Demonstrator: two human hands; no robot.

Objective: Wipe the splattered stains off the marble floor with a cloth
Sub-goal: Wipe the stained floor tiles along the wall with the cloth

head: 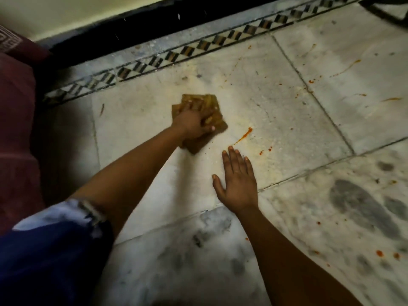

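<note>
The pale, grey-veined marble floor [287,120] fills the view, laid in large slabs with dark joints, and a black-and-white checkered inlay border [167,58] runs along its far edge beyond the fingers. Orange-red splattered stains [326,76] are scattered mostly to the right of both hands, across the neighbouring slabs and the near right corner. The left hand [194,122] holds the folded brownish-yellow cloth [203,120] flat against the floor, its fingers [208,119] curled over the bunched top of the cloth and gripping it; the cloth spreads out past the fingertips on the far side and under the wrist on the near side. The right hand [237,182] lies open, palm down, straight fingers resting on the marble as a brace, holding nothing. The relation that matters is this: the nearest mark, a long orange-red streak [244,135], lies just to the right of the cloth's right edge and just beyond the right hand's fingertips, apart from both. Its long axis runs diagonally, from near-left to far-right. The cloth hand is the one placed to reach it, and I judge a short sweep rightward along that diagonal would take it, then the small droplets [265,150] further right.
</note>
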